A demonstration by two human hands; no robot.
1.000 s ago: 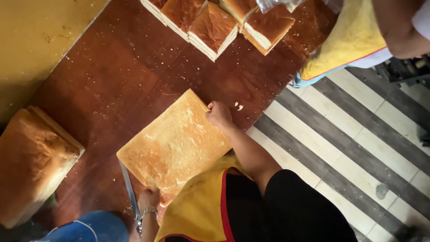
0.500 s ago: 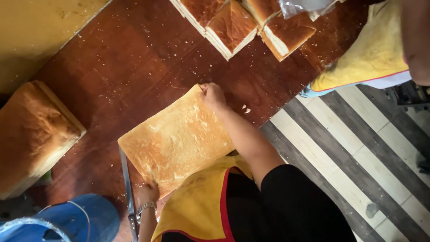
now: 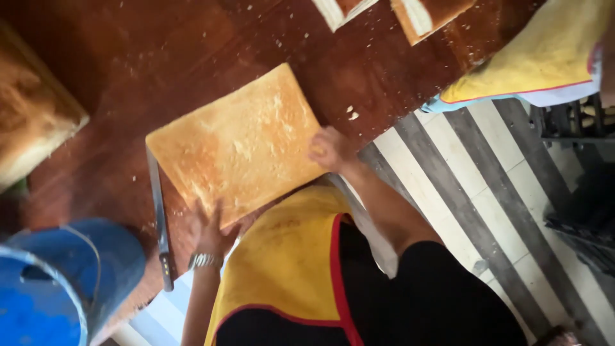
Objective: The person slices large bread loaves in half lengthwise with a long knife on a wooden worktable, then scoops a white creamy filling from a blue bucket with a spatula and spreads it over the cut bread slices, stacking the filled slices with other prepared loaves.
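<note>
A big flat square bread loaf (image 3: 237,144) with a golden crust lies on the dark red wooden table (image 3: 192,45). My left hand (image 3: 210,234), a metal watch on its wrist, rests flat on the loaf's near edge with the fingers spread. My right hand (image 3: 328,150) is curled on the loaf's right corner, close to the table edge. A long knife (image 3: 159,224) lies on the table just left of the loaf and of my left hand, and neither hand touches it.
A blue bucket (image 3: 57,288) stands at the lower left. Another large loaf (image 3: 32,122) sits at the left edge. Cut loaves (image 3: 423,13) lie at the top. Another person in a yellow apron (image 3: 544,57) stands at the upper right, over the striped floor (image 3: 480,192).
My right hand has come from the loaf's far corner back to its near right corner. My left hand has moved from beside the knife handle onto the loaf. The loaf has shifted a little.
</note>
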